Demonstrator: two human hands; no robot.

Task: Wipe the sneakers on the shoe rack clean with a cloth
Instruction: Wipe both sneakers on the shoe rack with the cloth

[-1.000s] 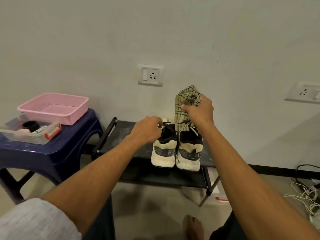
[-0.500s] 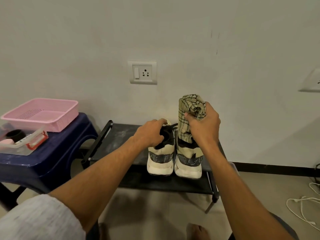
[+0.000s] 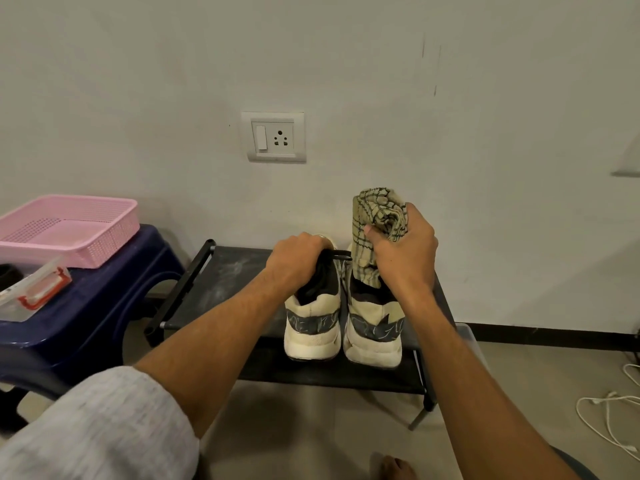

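Our left fingers [image 3: 313, 241] are curling round the tongue of the left sneaker [image 3: 311, 323] on the shoe rack [image 3: 221, 282], while our right hand [image 3: 405, 258] is clutching the bunched cloth [image 3: 377, 216] over the right sneaker [image 3: 374, 334]. We are probably only starting: the next move is calling for steadying that shoe and pressing the cloth onto it.

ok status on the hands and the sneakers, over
Left hand grips the top of the left cream-and-black sneaker. Right hand holds beige checked cloth over right sneaker. Both on black shoe rack, nothing blocking.
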